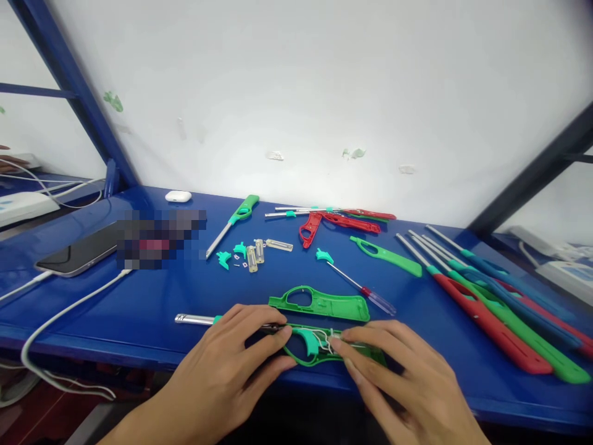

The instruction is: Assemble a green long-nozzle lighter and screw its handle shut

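An opened green gas lighter housing half (301,363) lies near the table's front edge, with a turquoise trigger (311,341) and white wires or tubing (324,339) inside. My left hand (236,364) is closed round its front end, where a silver metal tube (194,319) sticks out to the left. The fingers of my right hand (403,371) are closed on the handle end and press at the parts inside; a small white piece shows by the fingertips, otherwise hidden. Just behind lies the matching green housing half (343,306), its ribbed inside facing up.
Further back are a screwdriver (377,300), turquoise triggers (223,258), clear fuel tanks (251,258), a green lighter (243,210) and red shell parts (356,222). Several long lighters (491,321) lie at right. A phone (81,247) and white cable (60,315) lie left, below a white wall.
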A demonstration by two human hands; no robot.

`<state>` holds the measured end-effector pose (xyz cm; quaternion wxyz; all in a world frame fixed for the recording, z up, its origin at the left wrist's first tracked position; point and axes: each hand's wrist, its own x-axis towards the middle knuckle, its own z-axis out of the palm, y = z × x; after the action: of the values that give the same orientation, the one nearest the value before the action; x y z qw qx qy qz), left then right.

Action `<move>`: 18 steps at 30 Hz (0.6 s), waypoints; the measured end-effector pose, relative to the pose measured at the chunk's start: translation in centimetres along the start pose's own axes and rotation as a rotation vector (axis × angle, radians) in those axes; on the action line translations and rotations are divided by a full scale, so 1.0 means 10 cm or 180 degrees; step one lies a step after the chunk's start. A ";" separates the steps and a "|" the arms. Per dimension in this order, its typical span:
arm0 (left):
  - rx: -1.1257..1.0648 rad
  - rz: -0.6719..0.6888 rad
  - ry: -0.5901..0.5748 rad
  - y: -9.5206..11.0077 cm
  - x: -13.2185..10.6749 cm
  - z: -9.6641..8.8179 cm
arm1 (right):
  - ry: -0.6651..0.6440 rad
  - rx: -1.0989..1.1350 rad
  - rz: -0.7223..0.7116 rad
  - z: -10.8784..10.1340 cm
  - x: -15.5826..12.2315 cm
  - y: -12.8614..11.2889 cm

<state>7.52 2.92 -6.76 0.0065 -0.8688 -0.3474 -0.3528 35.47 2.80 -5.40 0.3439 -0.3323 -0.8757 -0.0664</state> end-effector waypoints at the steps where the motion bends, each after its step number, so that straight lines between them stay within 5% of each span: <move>1: -0.0002 0.0003 -0.0014 0.00 0.00 0.00 | -0.0004 -0.0032 -0.0024 0.00 0.00 0.00; 18: -0.0010 0.0011 0.0086 0.01 0.01 0.00 | 0.0090 -0.0173 -0.0055 0.03 -0.03 0.03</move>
<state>7.64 2.96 -6.69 0.0104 -0.8646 -0.3453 -0.3650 35.61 2.99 -5.87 0.3465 -0.3330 -0.8715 -0.0979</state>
